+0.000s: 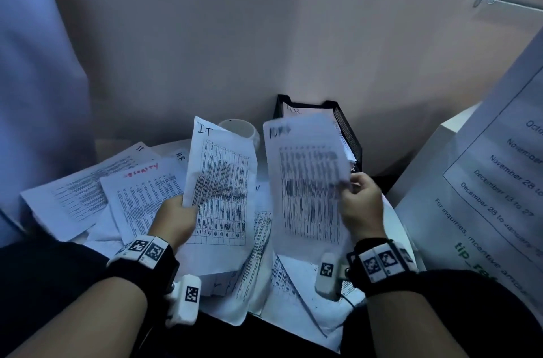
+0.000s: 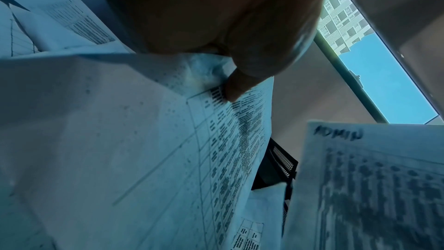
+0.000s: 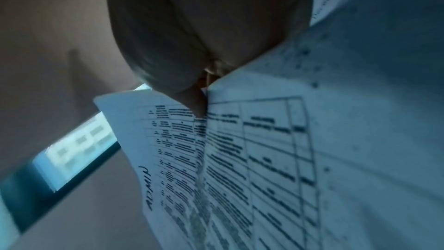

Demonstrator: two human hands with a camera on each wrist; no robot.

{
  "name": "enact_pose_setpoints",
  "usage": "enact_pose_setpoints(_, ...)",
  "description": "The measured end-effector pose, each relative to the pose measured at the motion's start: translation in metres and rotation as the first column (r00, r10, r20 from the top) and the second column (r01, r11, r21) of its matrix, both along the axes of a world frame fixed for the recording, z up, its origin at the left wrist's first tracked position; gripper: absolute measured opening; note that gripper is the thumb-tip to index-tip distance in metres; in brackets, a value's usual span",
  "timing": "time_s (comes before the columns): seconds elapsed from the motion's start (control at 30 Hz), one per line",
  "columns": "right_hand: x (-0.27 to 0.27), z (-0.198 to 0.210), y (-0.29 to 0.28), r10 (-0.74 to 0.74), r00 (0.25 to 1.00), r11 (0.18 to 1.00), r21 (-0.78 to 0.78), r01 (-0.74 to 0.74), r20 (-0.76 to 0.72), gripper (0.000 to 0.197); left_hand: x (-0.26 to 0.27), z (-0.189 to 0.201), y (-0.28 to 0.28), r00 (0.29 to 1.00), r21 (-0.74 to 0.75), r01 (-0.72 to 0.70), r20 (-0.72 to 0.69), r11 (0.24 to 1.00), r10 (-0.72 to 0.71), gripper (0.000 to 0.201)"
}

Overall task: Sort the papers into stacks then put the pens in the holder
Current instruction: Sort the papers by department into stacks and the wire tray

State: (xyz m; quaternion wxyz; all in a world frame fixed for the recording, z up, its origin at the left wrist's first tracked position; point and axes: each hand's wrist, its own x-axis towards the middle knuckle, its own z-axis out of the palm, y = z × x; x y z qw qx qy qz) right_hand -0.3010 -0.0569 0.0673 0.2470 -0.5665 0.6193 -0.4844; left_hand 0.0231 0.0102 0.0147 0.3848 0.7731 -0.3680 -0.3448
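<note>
- Nearest, two forearms with tagged black wristbands reach over a small white table (image 1: 395, 219) buried under printed sheets.
- Left hand (image 1: 176, 218) grips the IT sheet (image 1: 221, 181) at its left edge, thumb on the printed face, holding it upright; the left wrist view shows the thumb (image 2: 234, 86) pressed on the table print.
- Right hand (image 1: 360, 205) pinches the ADMIN sheet (image 1: 308, 178) at its right edge, also raised; this sheet is blurred.
- Loose papers (image 1: 141, 196) lie overlapping on the table's left side and under both raised sheets; one is marked in red, others IT and HR.
- Right of the table, a large printed notice (image 1: 499, 169) with dates leans close to the camera.
- Farther back, a white cup (image 1: 242, 130) stands behind the IT sheet, and a black mesh tray (image 1: 348, 134) to its right holds a sheet marked HR.
- Beyond, a plain beige partition (image 1: 264, 49) closes off the table; the wrist views catch a window (image 2: 374, 67) with a building and blue sky.
- No pens are visible to me.
</note>
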Motion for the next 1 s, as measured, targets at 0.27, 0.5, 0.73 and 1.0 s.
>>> enact_pose_setpoints(0.27, -0.007, -0.042, -0.013, -0.158, 0.847, 0.962, 0.273, 0.015, 0.508, 0.01, -0.013, 0.006, 0.001, 0.977, -0.065, 0.135, -0.161, 0.989, -0.144, 0.02)
enact_pose_setpoints(0.5, 0.032, -0.088, 0.005, -0.103, 0.81, 0.865, 0.454, -0.213, 0.577, 0.009, -0.031, 0.022, 0.009, 0.86, -0.118, 0.152, -0.473, 0.981, -0.19, 0.021)
enact_pose_setpoints(0.73, 0.051, -0.111, 0.015, -0.146, 0.811, 0.819, 0.529, -0.223, 0.567, 0.003, -0.023, 0.004, 0.007, 0.94, -0.074, 0.257, -0.214, 0.964, -0.267, 0.012)
enact_pose_setpoints(1.0, -0.031, -0.131, 0.006, -0.621, 0.765, 0.667, 0.627, 0.402, 0.17, 0.043, -0.015, -0.004, 0.001, 0.97, -0.074, 0.216, -0.101, 0.974, -0.223, 0.012)
